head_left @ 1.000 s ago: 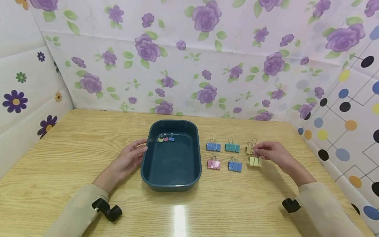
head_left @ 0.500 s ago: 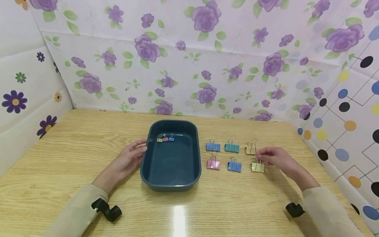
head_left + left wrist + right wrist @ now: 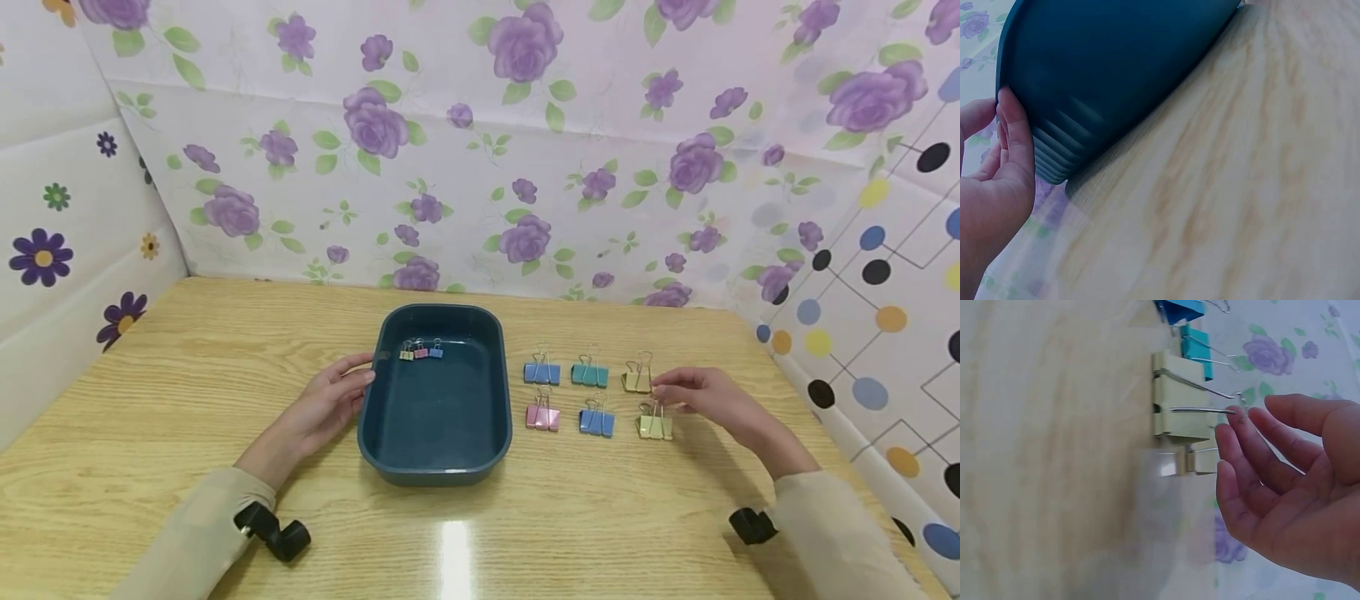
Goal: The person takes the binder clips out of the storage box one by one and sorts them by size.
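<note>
My right hand (image 3: pixel 701 392) is at the front yellow binder clip (image 3: pixel 656 427), which stands on the table. In the right wrist view, its loosely bent fingers touch the wire handles of that yellow clip, and the thumb is apart from them. Just behind stands another yellow clip (image 3: pixel 637 382). To the left are a teal clip (image 3: pixel 589 375), a blue clip (image 3: pixel 542 373), a pink clip (image 3: pixel 542 417) and a front blue clip (image 3: pixel 597 422). My left hand (image 3: pixel 324 408) touches the left side of a dark teal tray (image 3: pixel 435 477), fingers extended against its outer wall.
Three small clips, yellow (image 3: pixel 407 355), pink (image 3: pixel 421 353) and blue (image 3: pixel 436 353), sit inside the tray near its back left. A flowered cloth (image 3: pixel 450 208) hangs behind the wooden table (image 3: pixel 585 517), and a dotted cloth (image 3: pixel 885 333) lines the right side.
My right hand has brought the front yellow clip slightly right and toward me, onto the table beside the front blue clip. The left hand and the tray have stayed in place.
</note>
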A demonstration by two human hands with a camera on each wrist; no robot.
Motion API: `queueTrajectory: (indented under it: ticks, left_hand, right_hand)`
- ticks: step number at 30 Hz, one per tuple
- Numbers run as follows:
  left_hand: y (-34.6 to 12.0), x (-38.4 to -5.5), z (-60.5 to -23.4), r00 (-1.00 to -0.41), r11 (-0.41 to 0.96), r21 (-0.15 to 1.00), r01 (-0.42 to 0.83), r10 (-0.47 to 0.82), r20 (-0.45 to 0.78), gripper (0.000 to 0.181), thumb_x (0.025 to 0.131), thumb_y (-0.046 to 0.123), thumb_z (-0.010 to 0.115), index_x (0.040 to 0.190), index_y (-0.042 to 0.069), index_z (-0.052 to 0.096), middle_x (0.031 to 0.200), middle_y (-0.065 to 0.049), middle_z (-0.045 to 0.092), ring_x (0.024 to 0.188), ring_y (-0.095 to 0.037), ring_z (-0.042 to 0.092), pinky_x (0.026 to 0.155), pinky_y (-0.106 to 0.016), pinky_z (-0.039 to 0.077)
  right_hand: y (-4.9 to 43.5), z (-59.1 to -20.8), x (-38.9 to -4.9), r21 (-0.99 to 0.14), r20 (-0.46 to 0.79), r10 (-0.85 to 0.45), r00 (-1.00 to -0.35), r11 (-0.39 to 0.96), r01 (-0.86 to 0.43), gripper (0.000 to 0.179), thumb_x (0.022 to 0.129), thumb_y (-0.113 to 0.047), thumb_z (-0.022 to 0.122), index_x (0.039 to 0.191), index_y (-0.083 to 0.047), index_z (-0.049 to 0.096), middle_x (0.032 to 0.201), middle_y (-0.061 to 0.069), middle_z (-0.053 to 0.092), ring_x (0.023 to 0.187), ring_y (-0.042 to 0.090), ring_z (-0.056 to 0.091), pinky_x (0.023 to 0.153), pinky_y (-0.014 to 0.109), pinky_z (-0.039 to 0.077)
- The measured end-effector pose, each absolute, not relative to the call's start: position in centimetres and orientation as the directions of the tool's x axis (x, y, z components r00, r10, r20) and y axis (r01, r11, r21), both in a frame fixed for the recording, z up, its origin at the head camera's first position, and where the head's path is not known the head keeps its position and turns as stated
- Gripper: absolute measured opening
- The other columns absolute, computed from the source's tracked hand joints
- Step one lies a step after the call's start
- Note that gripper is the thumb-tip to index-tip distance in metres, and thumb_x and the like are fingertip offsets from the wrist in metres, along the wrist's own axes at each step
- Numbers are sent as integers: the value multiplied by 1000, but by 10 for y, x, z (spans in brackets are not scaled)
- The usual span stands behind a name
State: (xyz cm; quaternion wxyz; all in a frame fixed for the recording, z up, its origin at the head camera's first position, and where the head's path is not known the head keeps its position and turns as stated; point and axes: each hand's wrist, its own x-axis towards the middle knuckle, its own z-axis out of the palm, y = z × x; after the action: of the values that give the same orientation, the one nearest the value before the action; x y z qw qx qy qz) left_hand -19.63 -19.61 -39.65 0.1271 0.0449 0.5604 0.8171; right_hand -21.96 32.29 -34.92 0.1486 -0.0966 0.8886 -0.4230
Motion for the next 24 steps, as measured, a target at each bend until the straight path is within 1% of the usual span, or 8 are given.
queueTrajectory:
  ticks: [2, 4, 9, 12, 14, 16, 20, 24]
  left_hand:
    - [-196, -196, -396, -964, -339, 927, -158, 258, -70, 46, 100, 5, 50, 140, -6, 29, 106, -4, 65, 91, -11, 61, 79, -22, 50]
    - [-196, -195, -396, -964, -341, 927, -158, 258, -69, 47, 100, 5, 51, 140, -6, 28, 107, -4, 65, 91, -11, 61, 80, -22, 50]
    - [-197, -195, -395, -963, -353, 923, -155, 263, -61, 48, 100, 4, 50, 141, -8, 26, 106, -4, 65, 91, -10, 61, 79, -22, 50]
    - [-196, -195, -394, -963, -356, 921, -156, 263, -61, 49, 100, 4, 49, 141, -9, 25, 105, -4, 65, 91, -10, 61, 79, -22, 50]
    - [-196, -195, -394, -963, -358, 920, -157, 263, -62, 48, 100, 3, 49, 141, -9, 25, 105, -3, 65, 90, -10, 61, 79, -22, 50]
    - [-196, -195, -394, -963, -359, 920, -157, 262, -62, 48, 100, 3, 49, 141, -9, 25, 105, -3, 65, 90, -10, 61, 78, -22, 50]
    - [-196, -196, -395, -963, -357, 921, -157, 262, -63, 46, 100, 3, 48, 140, -8, 27, 104, -3, 65, 90, -10, 60, 78, -22, 50]
    - [-196, -196, -395, -964, -349, 923, -161, 257, -71, 44, 100, 4, 49, 139, -6, 29, 105, -3, 64, 89, -10, 60, 78, -22, 50]
  right_hand:
    - [321, -342, -221, -772, -155, -287, -945, 632, -66, 52, 99, -33, 56, 132, 7, 51, 122, 19, 61, 109, 29, 59, 93, 47, 47]
    - [317, -333, -223, -769, -119, -284, -951, 633, -93, 50, 100, -32, 54, 132, 6, 51, 124, 20, 60, 110, 28, 59, 92, 44, 48]
    - [296, -300, -228, -769, -30, -294, -955, 617, -165, 45, 103, -30, 49, 132, 4, 51, 125, 22, 59, 105, 13, 60, 88, 28, 50]
    - [279, -279, -229, -770, 21, -299, -954, 603, -206, 44, 103, -30, 49, 131, 3, 53, 124, 23, 59, 104, 13, 60, 87, 23, 49]
    - [268, -267, -230, -767, 44, -297, -954, 601, -223, 44, 102, -32, 49, 131, 1, 54, 124, 20, 59, 106, 16, 59, 88, 24, 49]
    - [255, -257, -232, -762, 60, -304, -951, 601, -240, 44, 102, -33, 49, 130, 0, 55, 123, 17, 60, 109, 20, 58, 91, 29, 48]
    - [230, -241, -236, -764, 79, -305, -949, 593, -254, 40, 102, -31, 50, 129, -2, 57, 122, 14, 61, 110, 24, 57, 95, 40, 46]
    - [206, -232, -238, -774, 90, -301, -950, 578, -256, 38, 102, -28, 50, 128, -1, 58, 122, 16, 62, 108, 25, 59, 93, 39, 47]
